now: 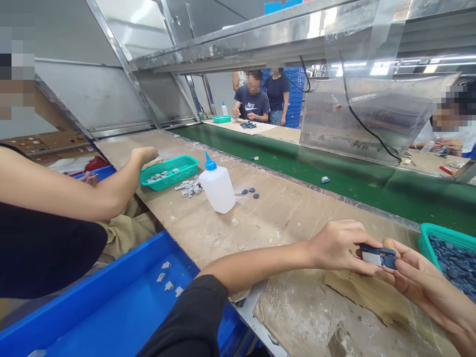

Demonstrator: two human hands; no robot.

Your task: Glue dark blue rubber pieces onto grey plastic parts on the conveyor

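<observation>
Over the cardboard-covered bench [267, 223], both my hands meet at a small plastic part. Between the fingers of my left hand [342, 245], closed, is a light grey plastic piece [371, 258] with a dark strip along its top. The fingertips of my right hand [416, 272] pinch a small dark blue plastic piece [389, 262] against the grey one's right end. Whether the two are joined, I cannot tell. Close by on the right stands a green basket [424, 243] full of dark blue pieces [453, 263].
A white bottle with a blue nozzle [219, 191] stands on the bench near loose grey pieces [189, 187]. A co-worker's arm [100, 193] reaches toward another green basket [169, 181]. Behind runs a green conveyor belt [290, 171]; a blue bin [122, 302] lies below left.
</observation>
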